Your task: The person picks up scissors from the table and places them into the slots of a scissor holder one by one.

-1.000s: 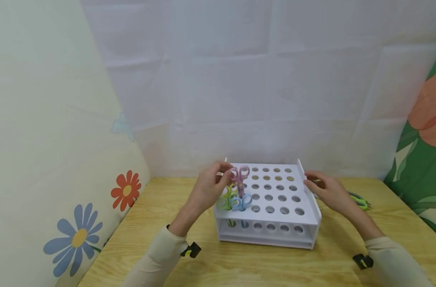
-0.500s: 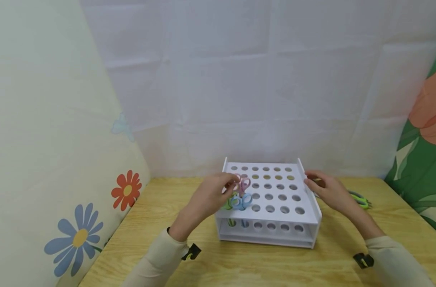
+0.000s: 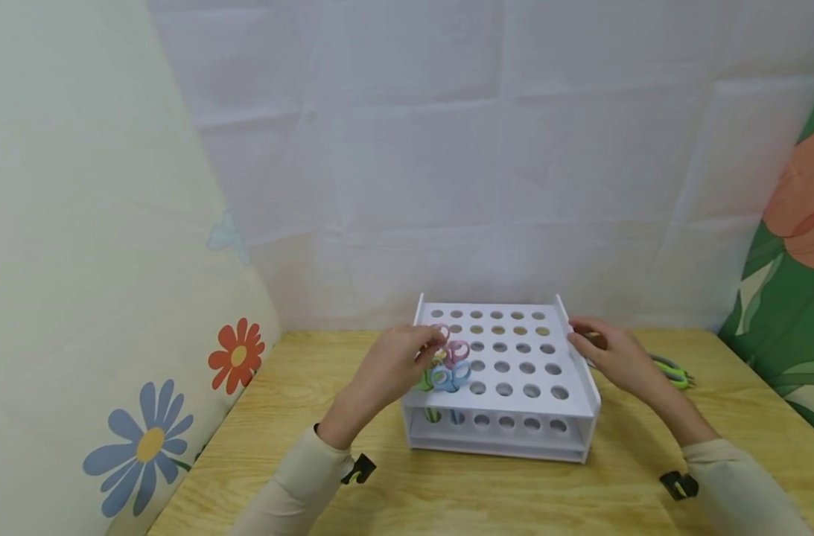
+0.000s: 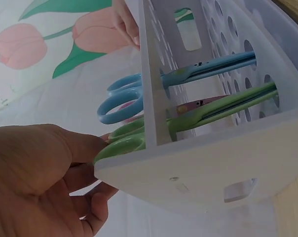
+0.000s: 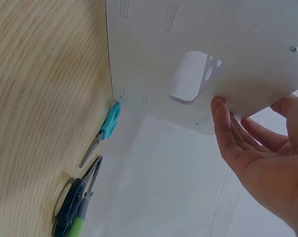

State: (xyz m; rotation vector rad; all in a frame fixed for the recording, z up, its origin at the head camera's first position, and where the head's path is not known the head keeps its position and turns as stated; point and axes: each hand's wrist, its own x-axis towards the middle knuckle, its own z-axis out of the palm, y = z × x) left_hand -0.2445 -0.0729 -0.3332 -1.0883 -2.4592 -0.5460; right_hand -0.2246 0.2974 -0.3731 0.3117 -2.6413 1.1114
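A white two-tier rack with round holes [image 3: 514,403] stands on the wooden table. My left hand [image 3: 388,366] pinches one handle loop of the pink scissors [image 3: 459,350] at the rack's left side; in the left wrist view their pink blade cover [image 4: 204,104] lies between the two tiers. In front of them, light blue scissors [image 3: 451,376] and green scissors [image 4: 208,111] are slotted handles-up through both tiers. My right hand [image 3: 614,359] holds the top edge of the rack's right side panel [image 5: 149,59], its fingertips against the outer face.
Right of the rack, teal scissors [image 5: 110,122] and dark-handled scissors [image 5: 69,206] lie on the table, with a green-and-grey handle [image 5: 80,219] beside them. A white cloth [image 3: 407,164] hangs behind, with flower-printed panels at both sides.
My left hand has lowered the pink scissors, which stood higher above the rack a second ago; their handles now sit close over the top tier. The right hand keeps its place.
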